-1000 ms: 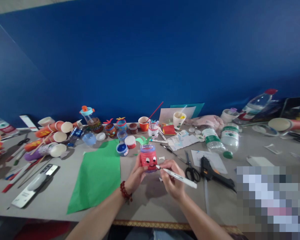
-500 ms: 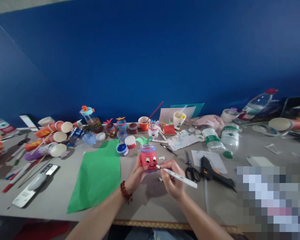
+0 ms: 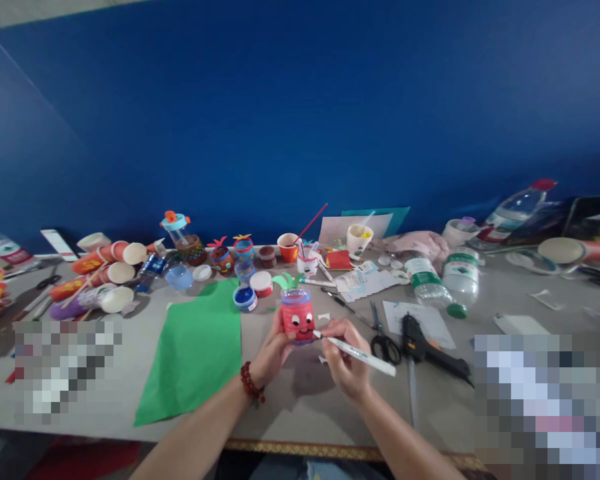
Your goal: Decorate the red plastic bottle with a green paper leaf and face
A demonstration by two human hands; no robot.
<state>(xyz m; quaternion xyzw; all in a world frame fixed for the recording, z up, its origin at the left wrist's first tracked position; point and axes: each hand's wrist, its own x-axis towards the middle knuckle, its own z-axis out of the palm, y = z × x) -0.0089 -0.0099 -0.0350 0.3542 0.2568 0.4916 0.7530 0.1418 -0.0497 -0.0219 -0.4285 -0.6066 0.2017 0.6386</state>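
My left hand is closed around the side of a small red-painted jar, held upright above the table. The jar has a bluish clear rim, green paper leaves at its top, two googly eyes and a dark curved mouth. In my right hand is a white marker, gripped like a pen, its tip at the right end of the mouth. Small white paper scraps lie beneath and beside the jar.
Green paper lies left of my hands. Scissors and a glue gun are at the right. Behind stand an open blue paint pot, paper cups and decorated jars. Plastic bottles stand further right, before a blue wall.
Hardly anything differs. Both hands keep their hold on the jar and the marker, and the marker tip stays at the mouth's right end.
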